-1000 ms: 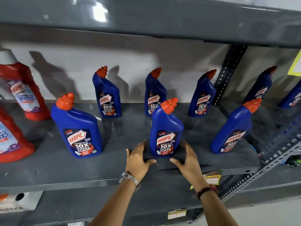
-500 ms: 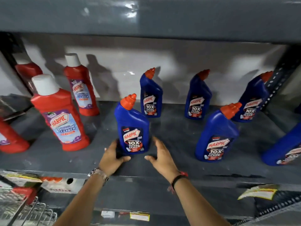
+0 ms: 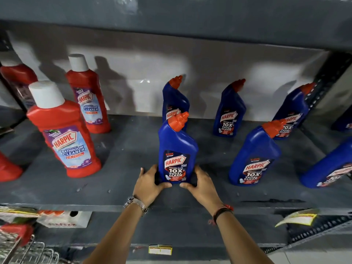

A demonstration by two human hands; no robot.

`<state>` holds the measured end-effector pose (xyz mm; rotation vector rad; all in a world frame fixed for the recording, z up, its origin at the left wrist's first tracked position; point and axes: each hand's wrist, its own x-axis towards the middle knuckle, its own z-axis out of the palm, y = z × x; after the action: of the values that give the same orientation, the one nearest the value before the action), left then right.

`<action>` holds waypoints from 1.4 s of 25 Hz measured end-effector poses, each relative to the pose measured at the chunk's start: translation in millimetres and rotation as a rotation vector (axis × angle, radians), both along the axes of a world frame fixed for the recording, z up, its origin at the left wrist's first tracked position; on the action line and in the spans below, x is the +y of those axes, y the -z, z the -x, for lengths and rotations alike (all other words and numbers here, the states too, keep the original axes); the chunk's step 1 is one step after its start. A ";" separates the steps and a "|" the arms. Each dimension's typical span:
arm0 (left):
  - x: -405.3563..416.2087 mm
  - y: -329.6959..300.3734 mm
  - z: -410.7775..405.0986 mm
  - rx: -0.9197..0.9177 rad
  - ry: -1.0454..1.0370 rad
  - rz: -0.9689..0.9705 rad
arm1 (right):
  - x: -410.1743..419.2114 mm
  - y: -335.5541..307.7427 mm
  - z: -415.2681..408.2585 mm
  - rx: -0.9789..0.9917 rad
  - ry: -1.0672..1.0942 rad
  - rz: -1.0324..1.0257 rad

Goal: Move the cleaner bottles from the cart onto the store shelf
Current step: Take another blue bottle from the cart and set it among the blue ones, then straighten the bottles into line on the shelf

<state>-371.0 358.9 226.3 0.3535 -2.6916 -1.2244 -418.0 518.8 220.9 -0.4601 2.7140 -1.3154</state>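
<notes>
A blue Harpic bottle [image 3: 177,149] with an orange cap stands upright near the front of the grey shelf [image 3: 118,149]. My left hand [image 3: 147,184] cups its base from the left and my right hand [image 3: 202,184] from the right, thumbs under the label. Several more blue bottles stand behind and to the right, one directly behind [image 3: 174,100], one at the back [image 3: 229,111] and one front right [image 3: 254,155]. Red bathroom cleaner bottles with white caps stand on the left, the nearest [image 3: 63,134] in front, another [image 3: 87,94] behind. The wire cart [image 3: 22,250] shows at the bottom left.
The upper shelf [image 3: 171,16] overhangs the bottles. A perforated upright post [image 3: 327,77] stands at the right. A lower shelf holds a white box [image 3: 62,219] and packets. Loose yellow price tags [image 3: 299,219] hang on the shelf's front edge at right.
The view has swung left along the shelf. My hands left the middle front blue bottle and now close around the base of the front blue bottle further left.
</notes>
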 end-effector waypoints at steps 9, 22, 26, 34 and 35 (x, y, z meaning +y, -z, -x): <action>-0.5 2.4 1.3 0.023 -0.015 -0.022 | 1.1 -0.3 -2.9 -0.011 0.026 -0.018; -60.1 8.3 -59.8 0.381 -0.259 -0.073 | -35.7 0.3 -79.6 0.109 0.249 0.163; -157.2 6.1 -93.2 0.347 -0.606 -0.059 | -132.7 -5.3 -73.4 0.069 -0.172 0.138; -224.0 -3.2 -63.7 0.085 -0.122 -0.060 | -240.2 -12.2 -25.1 -0.129 -0.344 -0.003; -226.7 -3.5 -64.5 0.095 -0.124 -0.059 | -244.5 -9.4 -27.5 -0.118 -0.322 -0.003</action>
<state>-306.4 132.2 229.7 0.4511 -2.5175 -1.2532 -390.5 274.3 230.3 -0.7563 2.4184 -1.2094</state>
